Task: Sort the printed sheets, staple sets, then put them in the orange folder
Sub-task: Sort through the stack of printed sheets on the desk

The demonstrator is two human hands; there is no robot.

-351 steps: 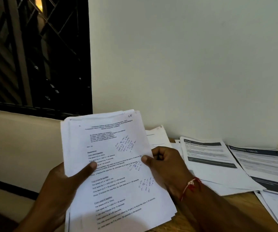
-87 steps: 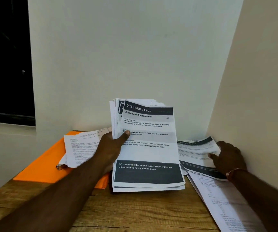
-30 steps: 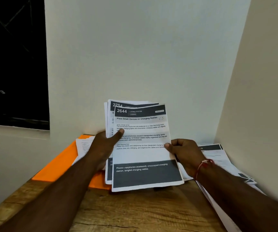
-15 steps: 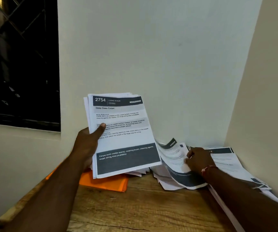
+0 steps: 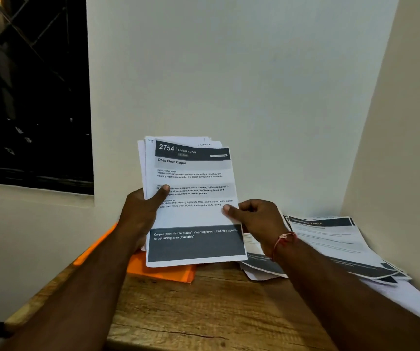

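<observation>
A wooden table [image 5: 203, 312] with a pronounced brown grain occupies the lower part of the view. A thin dark crack [image 5: 173, 333] runs across its surface near the front edge, and its left edge is lighter in tone. The table stands in a corner formed by a white back wall [image 5: 229, 72] and a cream side wall [image 5: 406, 122] on the right. A dark window [image 5: 31, 102] with diagonal grille bars [image 5: 24, 31] is set at the upper left, with a dark frame along its lower edge and a cream ledge [image 5: 26, 224] beneath it.
</observation>
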